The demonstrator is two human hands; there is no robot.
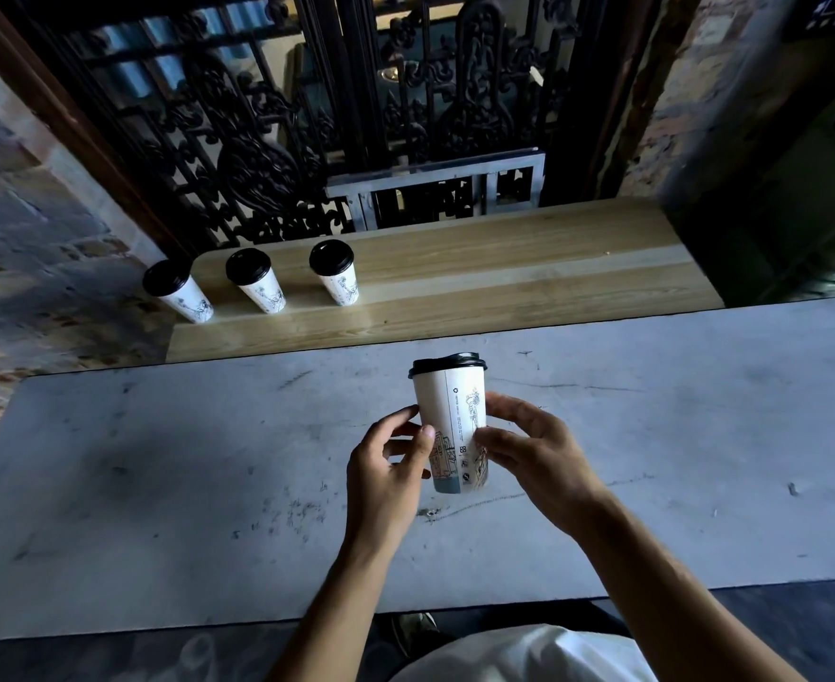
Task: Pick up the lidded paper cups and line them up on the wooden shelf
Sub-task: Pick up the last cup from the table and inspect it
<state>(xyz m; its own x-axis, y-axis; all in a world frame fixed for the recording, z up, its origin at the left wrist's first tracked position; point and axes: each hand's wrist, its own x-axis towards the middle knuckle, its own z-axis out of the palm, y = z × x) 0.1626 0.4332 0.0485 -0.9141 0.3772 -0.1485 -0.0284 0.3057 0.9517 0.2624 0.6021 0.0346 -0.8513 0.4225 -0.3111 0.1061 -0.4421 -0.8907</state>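
Holding a cup [450, 425] upright above the table [159, 484], left hand [388, 477] and right hand [538, 460] both grasping its sides; three cups [258, 283] standing along the shelf [504, 268].

the scene is dim overall, with cool, bluish daylight falling on the grey bench [159, 484] and a warmer tone on the wooden shelf [504, 268] beyond its far edge. light comes through the dark ornate grille [258, 140] at the back, where pale patches show between the bars. a soft, broad shadow darkens the bench toward its left end. the corners of the frame sink into near black, most at the right. wide-angle distortion bows the bench edges and tilts the three cups [253, 280] on the shelf outward. focus is sharp at the centre, softer at the margins.
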